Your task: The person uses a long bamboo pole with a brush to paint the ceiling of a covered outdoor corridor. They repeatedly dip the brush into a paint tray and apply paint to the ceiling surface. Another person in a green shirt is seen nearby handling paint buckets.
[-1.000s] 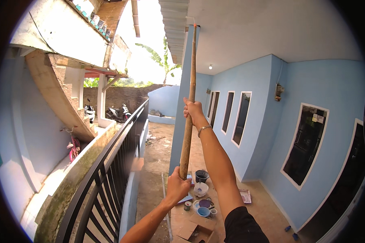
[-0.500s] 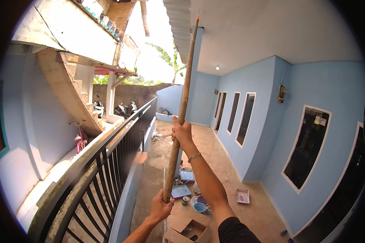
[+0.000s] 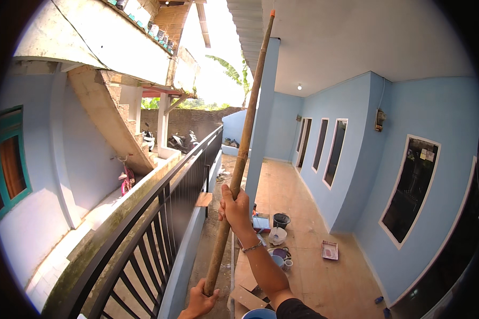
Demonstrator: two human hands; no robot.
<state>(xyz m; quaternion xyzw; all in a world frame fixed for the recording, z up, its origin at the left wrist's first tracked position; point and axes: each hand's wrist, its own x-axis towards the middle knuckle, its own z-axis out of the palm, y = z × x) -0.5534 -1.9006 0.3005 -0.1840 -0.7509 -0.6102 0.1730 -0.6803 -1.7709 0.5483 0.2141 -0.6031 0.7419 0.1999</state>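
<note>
Bamboo pole (image 3: 244, 146) in both hands, tilted upward. Right fingers (image 3: 223, 208) wrapped round lower shaft, left fingers (image 3: 209, 301) round butt below. Orange tip (image 3: 273, 14) well above fingers, by roof (image 3: 245, 21) edge; contact can't tell. Progress: pole raised, looks mid-job; amount left unclear. Black bucket (image 3: 281, 226) on floor (image 3: 303, 287), right of right fingers.

Just one head-worn fisheye here, facing lengthwise down the tan tiled porch floor (image 3: 310, 276), pretty close to the bare left hand (image 3: 201, 301) and bare right hand (image 3: 236, 207), black metal railing (image 3: 194, 173) left, light blue wall (image 3: 351, 159) right, pale ceiling (image 3: 356, 37) above.
</note>
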